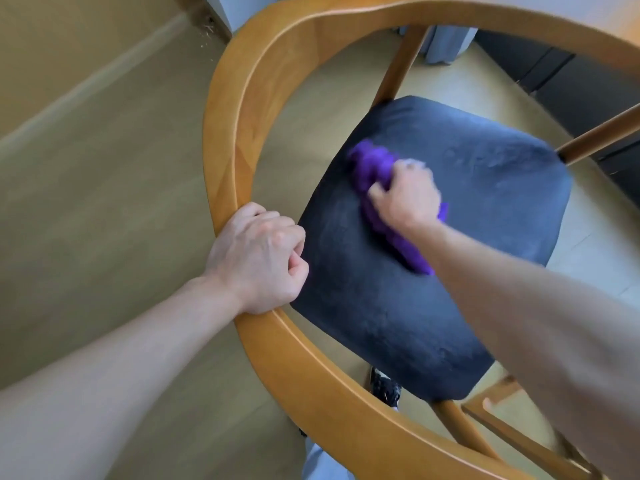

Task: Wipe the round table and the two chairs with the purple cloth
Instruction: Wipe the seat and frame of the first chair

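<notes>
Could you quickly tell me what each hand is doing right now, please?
Left hand: grips the chair's curved wooden backrest.
Right hand: holds the purple cloth against the dark seat cushion.

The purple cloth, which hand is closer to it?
Right. The right hand grips the purple cloth on the dark seat cushion. The left hand is apart from it, gripping the wooden chair rail.

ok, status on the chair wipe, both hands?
Left hand grips chair rail. Right hand holds cloth on seat. Nothing in the way.
</notes>
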The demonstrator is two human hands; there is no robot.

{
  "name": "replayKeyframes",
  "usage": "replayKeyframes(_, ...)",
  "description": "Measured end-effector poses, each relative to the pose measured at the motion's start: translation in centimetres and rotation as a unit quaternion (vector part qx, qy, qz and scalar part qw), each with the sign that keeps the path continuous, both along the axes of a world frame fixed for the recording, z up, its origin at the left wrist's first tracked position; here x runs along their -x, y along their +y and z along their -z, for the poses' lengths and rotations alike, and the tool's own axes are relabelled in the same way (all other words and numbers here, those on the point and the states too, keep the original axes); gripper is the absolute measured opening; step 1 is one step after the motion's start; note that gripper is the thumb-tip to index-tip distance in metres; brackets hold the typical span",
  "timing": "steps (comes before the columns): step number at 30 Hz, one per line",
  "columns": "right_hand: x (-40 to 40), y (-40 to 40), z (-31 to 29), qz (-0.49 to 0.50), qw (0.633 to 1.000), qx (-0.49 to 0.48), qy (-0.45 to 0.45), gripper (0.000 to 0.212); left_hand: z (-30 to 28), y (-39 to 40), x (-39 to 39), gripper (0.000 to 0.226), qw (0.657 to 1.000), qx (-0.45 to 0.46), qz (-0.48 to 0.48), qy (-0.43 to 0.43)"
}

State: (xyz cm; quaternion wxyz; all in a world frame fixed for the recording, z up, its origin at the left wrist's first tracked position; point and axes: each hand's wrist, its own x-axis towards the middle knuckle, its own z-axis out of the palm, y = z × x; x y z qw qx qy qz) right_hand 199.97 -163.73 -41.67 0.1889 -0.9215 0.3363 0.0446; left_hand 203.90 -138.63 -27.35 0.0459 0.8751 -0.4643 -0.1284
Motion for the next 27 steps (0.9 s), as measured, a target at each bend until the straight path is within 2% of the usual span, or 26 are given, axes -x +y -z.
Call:
replayKeyframes(1,-0.8,-1.7,0.2,0.088,0.996,-0.031,-0.014,0.042,0.2,0.0,-0.1,0.016,1.000,0.003,0.003,0.001)
replayKeyframes(2,-1.1,-2.4,0.4,0.130,0.990,-0.054,-0.013,0.043,0.2,0.1,-0.1,0.016,1.000,0.005,0.005,0.004)
replayKeyframes(3,-1.0,-2.0,0.6,0.127,0.990,-0.056,-0.004,0.043,0.3,0.1,-0.1,0.016,1.000,0.007,0.007,0.006)
replayKeyframes(5,0.4,1.4,0.5,0.033,0.999,-0.019,0.017,0.041,0.2,0.1,-0.1,0.015,1.000,0.009,0.010,0.008)
replayKeyframes(7,3.0,5.8,0.4,-0.110,0.993,-0.009,0.044,0.037,0.0,0.1,0.0,0.015,1.000,0.001,0.015,0.008)
replayKeyframes(10,6.3,9.1,0.0,-0.339,0.935,-0.051,0.086,0.036,-0.4,-0.2,0.0,0.020,1.000,-0.010,0.027,0.007)
replayKeyframes(12,5.7,7.8,0.2,-0.424,0.900,-0.047,0.089,0.037,-0.5,-0.2,0.1,0.023,0.999,-0.012,0.034,0.008)
replayKeyframes(13,4.5,6.6,0.3,-0.435,0.896,-0.020,0.085,0.036,-0.5,-0.2,0.1,0.022,0.999,-0.013,0.033,0.009)
replayKeyframes(14,3.2,5.3,0.5,-0.409,0.910,0.005,0.068,0.035,-0.5,-0.2,0.1,0.021,0.999,-0.013,0.031,0.010)
replayKeyframes(15,2.0,3.9,0.4,-0.338,0.940,0.017,0.050,0.033,-0.4,-0.2,0.0,0.020,0.999,-0.015,0.031,0.012)
replayKeyframes(17,0.5,1.7,0.2,-0.119,0.993,-0.007,0.003,0.030,-0.2,-0.1,-0.1,0.023,0.999,-0.018,0.031,0.017)
replayKeyframes(19,0.0,2.3,0.3,0.064,0.996,-0.059,-0.027,0.032,-0.2,0.0,-0.2,0.025,0.999,-0.016,0.031,0.018)
replayKeyframes(20,0.2,3.8,0.2,0.085,0.995,-0.057,-0.024,0.032,-0.2,0.0,-0.2,0.025,0.999,-0.019,0.032,0.018)
replayKeyframes(21,0.9,5.6,0.1,0.056,0.997,-0.045,-0.014,0.032,-0.3,-0.1,-0.3,0.024,0.999,-0.025,0.032,0.018)
replayKeyframes(23,3.7,9.6,-0.2,-0.110,0.993,-0.042,0.023,0.031,-0.5,-0.2,-0.2,0.021,0.999,-0.038,0.032,0.018)
replayKeyframes(25,7.0,12.2,-0.8,-0.325,0.940,-0.070,0.068,0.032,-0.7,-0.4,-0.1,0.021,0.998,-0.047,0.035,0.017)
replayKeyframes(27,8.5,11.8,-0.7,-0.456,0.883,-0.073,0.085,0.037,-0.6,-0.4,-0.1,0.021,0.998,-0.043,0.041,0.016)
